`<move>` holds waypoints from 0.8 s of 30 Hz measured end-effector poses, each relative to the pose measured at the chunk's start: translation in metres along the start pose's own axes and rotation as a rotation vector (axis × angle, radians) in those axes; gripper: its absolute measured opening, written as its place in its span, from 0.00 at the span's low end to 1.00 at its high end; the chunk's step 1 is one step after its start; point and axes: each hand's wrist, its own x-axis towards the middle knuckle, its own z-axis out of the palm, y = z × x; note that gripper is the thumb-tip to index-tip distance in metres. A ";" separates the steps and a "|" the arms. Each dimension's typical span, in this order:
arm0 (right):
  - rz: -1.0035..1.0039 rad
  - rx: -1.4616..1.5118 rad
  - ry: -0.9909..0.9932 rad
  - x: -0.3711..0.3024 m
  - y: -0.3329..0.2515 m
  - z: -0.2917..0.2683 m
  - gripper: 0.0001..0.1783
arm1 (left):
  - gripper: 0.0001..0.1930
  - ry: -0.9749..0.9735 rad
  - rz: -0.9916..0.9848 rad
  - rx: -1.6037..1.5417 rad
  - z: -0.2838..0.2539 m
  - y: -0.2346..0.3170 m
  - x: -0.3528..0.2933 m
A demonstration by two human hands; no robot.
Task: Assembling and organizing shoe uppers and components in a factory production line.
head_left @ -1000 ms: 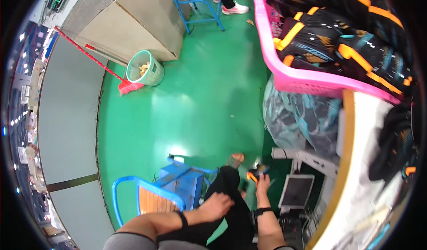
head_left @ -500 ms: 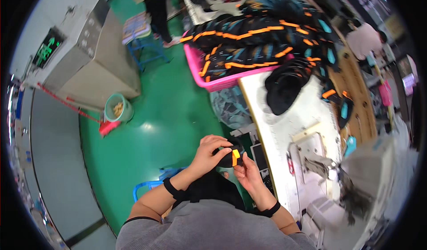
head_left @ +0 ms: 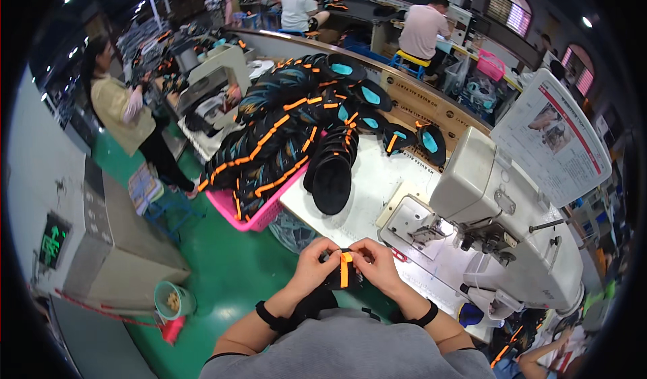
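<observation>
Left hand [head_left: 313, 268] and right hand [head_left: 378, 266] together pinch the upper end of a black, orange-striped shoe upper [head_left: 345, 275]. It is held before the grey shirt [head_left: 350, 345], near the white sewing table [head_left: 369, 180].

Fingers [head_left: 369, 248]: tabletop [head_left: 373, 169] passable ahead; black stack [head_left: 332, 185] left, sewing machine [head_left: 522, 210] right.
</observation>
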 end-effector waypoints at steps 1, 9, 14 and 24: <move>-0.005 0.017 0.020 0.010 0.005 0.001 0.07 | 0.06 -0.107 -0.174 -0.171 0.001 -0.015 0.011; 0.484 0.291 0.026 0.147 0.069 -0.046 0.10 | 0.27 -0.506 0.072 0.275 -0.024 -0.027 0.124; 0.229 -0.158 0.383 0.282 0.118 -0.071 0.27 | 0.20 -0.030 0.275 0.594 -0.039 -0.091 0.202; 0.162 -0.029 0.317 0.417 0.153 -0.067 0.41 | 0.41 -0.001 0.239 0.556 -0.055 -0.153 0.269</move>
